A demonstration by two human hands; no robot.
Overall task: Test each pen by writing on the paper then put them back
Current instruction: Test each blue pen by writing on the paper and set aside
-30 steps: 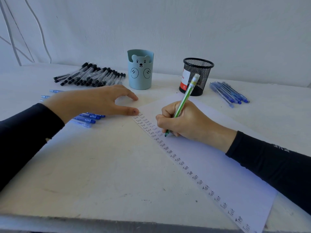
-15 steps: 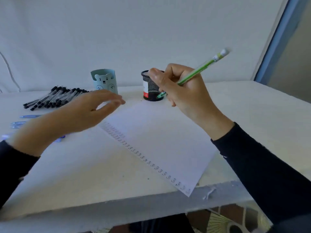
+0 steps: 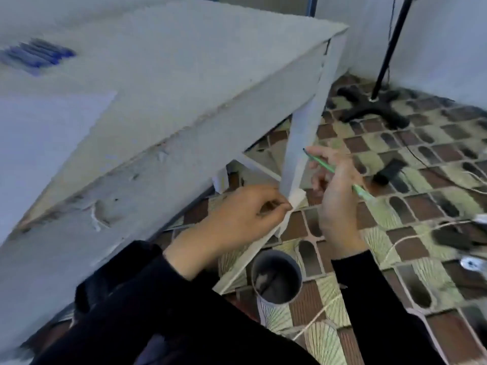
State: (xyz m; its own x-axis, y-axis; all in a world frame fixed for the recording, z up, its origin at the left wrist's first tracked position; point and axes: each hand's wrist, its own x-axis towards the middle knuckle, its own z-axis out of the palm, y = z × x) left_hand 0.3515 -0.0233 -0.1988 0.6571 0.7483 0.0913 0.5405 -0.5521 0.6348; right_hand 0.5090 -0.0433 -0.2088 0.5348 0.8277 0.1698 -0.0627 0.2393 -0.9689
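Progress, as a judgement: mid-task, in the put-back half of one pen's cycle.
- Green pen (image 3: pixel 320 161) is off the paper (image 3: pixel 39 133) and below table (image 3: pixel 184 88) level, at about 3 o'clock in the view, over the tiled floor (image 3: pixel 395 206). Its tip points toward 10 o'clock and it is not writing.
- Right hand (image 3: pixel 334 201) grips the pen, fingers curled round the barrel.
- Left hand (image 3: pixel 242 217) is at centre, just beside the foot of the table leg (image 3: pixel 305 127). Thumb and forefinger are pressed together, but I cannot tell whether they pinch anything.
- Blue pens (image 3: pixel 37 55) lie in a bunch on the table at 10 o'clock, not in any holder. Tested or not: can't tell.
- The paper is at 9 o'clock and too blurred to read any marks.

Containers:
- One grey cup (image 3: pixel 287 291) stands open on the floor at 5 o'clock, below and between the hands. There are dark and pale shapes inside, too blurred to identify.
- The likely drop point for the green pen is that cup.
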